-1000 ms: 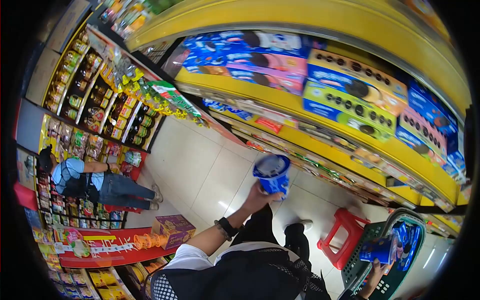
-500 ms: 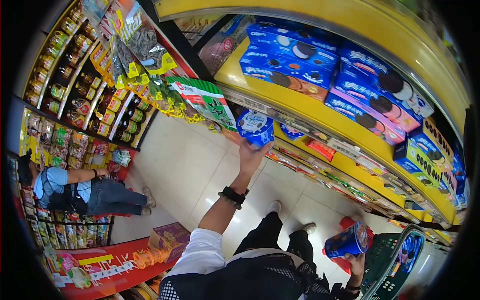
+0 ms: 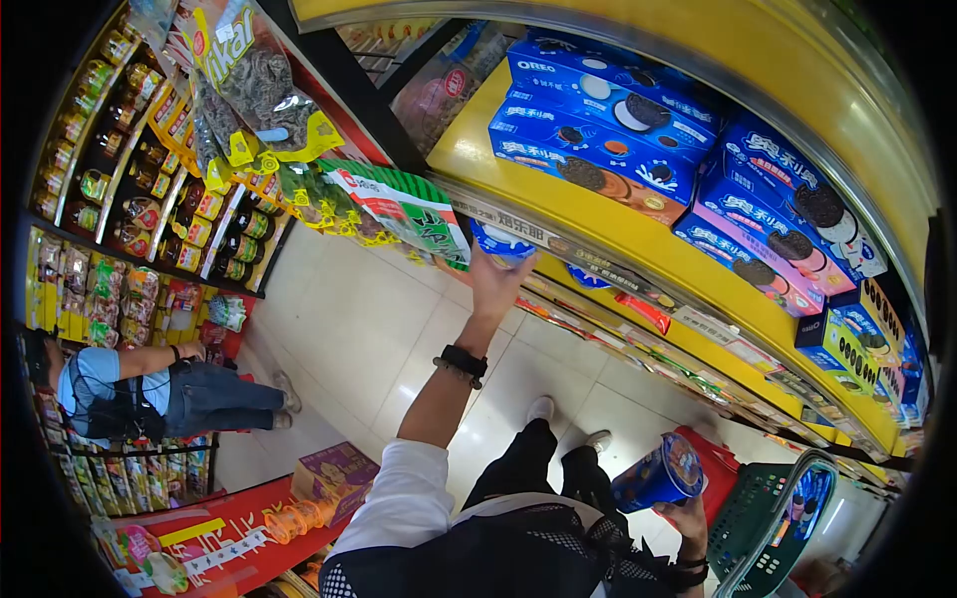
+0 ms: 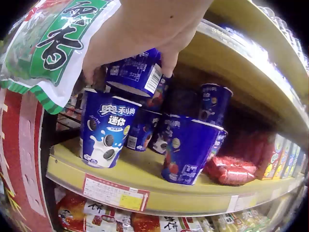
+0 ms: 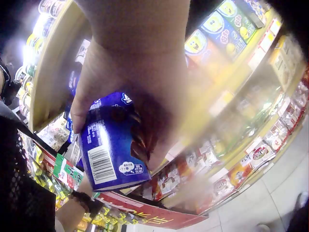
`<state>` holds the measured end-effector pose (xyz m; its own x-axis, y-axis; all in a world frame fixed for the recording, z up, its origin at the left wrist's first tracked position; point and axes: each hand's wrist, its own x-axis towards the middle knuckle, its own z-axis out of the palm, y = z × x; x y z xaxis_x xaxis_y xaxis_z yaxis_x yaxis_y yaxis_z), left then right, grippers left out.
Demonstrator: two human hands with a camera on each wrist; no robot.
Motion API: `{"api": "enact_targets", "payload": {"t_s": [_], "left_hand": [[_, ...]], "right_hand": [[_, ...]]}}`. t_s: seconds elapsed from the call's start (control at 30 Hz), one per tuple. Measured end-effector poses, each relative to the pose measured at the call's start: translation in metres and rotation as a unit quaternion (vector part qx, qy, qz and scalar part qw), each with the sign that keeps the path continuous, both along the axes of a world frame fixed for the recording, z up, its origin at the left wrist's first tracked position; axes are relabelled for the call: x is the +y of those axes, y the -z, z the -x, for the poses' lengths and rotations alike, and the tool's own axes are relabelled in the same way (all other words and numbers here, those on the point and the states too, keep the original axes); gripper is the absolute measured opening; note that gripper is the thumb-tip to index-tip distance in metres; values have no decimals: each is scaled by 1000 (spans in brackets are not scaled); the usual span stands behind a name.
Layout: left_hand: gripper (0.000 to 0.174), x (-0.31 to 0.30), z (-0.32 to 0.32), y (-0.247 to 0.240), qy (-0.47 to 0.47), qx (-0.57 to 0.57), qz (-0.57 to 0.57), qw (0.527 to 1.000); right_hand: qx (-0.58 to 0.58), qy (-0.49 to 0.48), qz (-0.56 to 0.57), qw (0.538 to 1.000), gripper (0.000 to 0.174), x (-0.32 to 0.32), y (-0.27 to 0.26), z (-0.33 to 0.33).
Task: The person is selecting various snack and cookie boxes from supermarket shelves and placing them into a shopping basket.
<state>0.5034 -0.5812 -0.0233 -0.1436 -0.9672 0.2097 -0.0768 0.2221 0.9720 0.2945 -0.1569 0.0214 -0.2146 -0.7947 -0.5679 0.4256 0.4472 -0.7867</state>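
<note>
1 Oreo cup (image 4: 130,75) gripped in L hand (image 3: 498,284), raised just over shelved cups (image 4: 105,130) on yellow shelf (image 4: 140,164); R hand (image 3: 687,520) grips 2nd cup (image 3: 650,480) near green basket (image 3: 746,500). Prob. best: firm, light hold, don't knock nbrs.

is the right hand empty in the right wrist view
No, the right hand grips a blue cup with a barcode on its side.

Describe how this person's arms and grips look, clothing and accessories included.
The left grip and right grip are both bare, without gloves. A white sleeve covers the left upper arm, leaving the forearm bare, with a chunky black band at its wrist. Dark bands circle the right wrist; I cannot make out its sleeve.
</note>
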Motion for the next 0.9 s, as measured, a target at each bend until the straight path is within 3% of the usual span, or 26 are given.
{"api": "enact_targets", "payload": {"t_s": [0.1, 0.47, 0.73, 0.9], "left_hand": [[61, -12, 2, 2, -18, -12, 44, 999], [64, -36, 8, 24, -46, 37, 32, 998], [68, -46, 7, 52, -63, -19, 43, 997], [65, -34, 6, 34, -93, -82, 32, 992]], "right_hand": [[15, -18, 18, 1000, 84, -9, -4, 2], [32, -58, 1, 998, 80, -24, -10, 7], [58, -51, 10, 997, 78, -35, -11, 3], [19, -50, 4, 999, 77, -43, -14, 1]]}}
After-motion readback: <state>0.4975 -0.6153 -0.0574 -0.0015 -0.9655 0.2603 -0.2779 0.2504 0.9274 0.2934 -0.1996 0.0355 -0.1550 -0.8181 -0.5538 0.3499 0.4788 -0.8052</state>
